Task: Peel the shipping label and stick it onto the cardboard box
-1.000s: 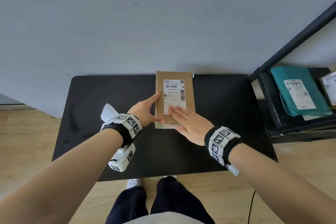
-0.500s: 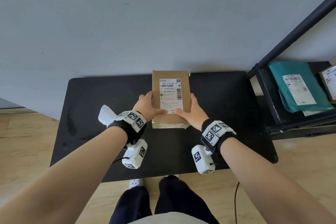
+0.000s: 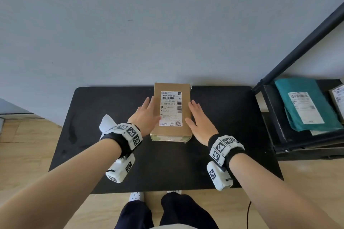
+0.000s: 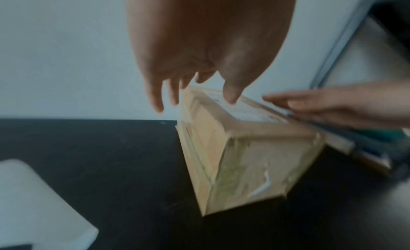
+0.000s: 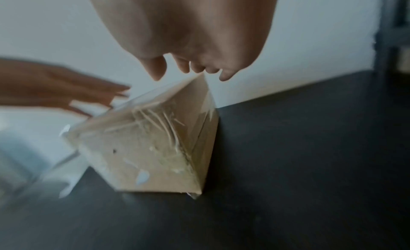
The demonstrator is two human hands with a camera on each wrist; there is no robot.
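A cardboard box [image 3: 172, 111] lies flat on a black table [image 3: 223, 117], its long axis running away from the person, the shipping label [image 3: 170, 108] stuck on top. It sits between the left hand [image 3: 147, 115] and right hand [image 3: 200, 120], both with fingers straight and gripping nothing. White paper [image 3: 106, 123] lies beyond the left wrist; a teal parcel [image 3: 307, 104] rests on a shelf past the right hand.

Brown box [image 3: 171, 132], white label [image 3: 170, 109]
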